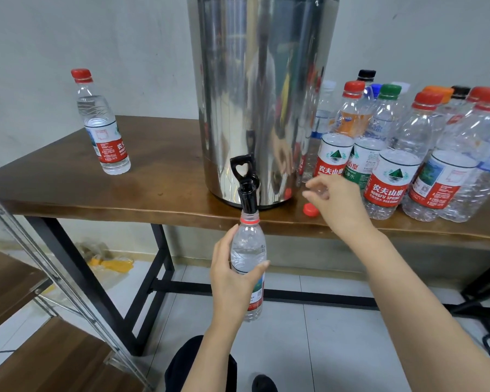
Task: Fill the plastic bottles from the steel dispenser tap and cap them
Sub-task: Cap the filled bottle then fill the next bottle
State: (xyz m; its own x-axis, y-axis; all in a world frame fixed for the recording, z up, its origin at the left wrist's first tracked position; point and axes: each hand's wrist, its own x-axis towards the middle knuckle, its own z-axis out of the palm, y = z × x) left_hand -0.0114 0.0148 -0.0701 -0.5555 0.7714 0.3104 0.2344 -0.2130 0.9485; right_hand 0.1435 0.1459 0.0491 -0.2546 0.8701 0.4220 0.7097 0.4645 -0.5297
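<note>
I am gripping the bottle with my left hand, fingers and thumb wrapped round its middle. I am holding it upright, its mouth directly under the tap, and it is looking nearly full. My right hand is hovering right of the tap, fingers loose and empty. The 1 loose cap is lying on the table right of the tap, just below those fingertips. That hand is far nearer, so I am judging a short drop to pinch it.
</note>
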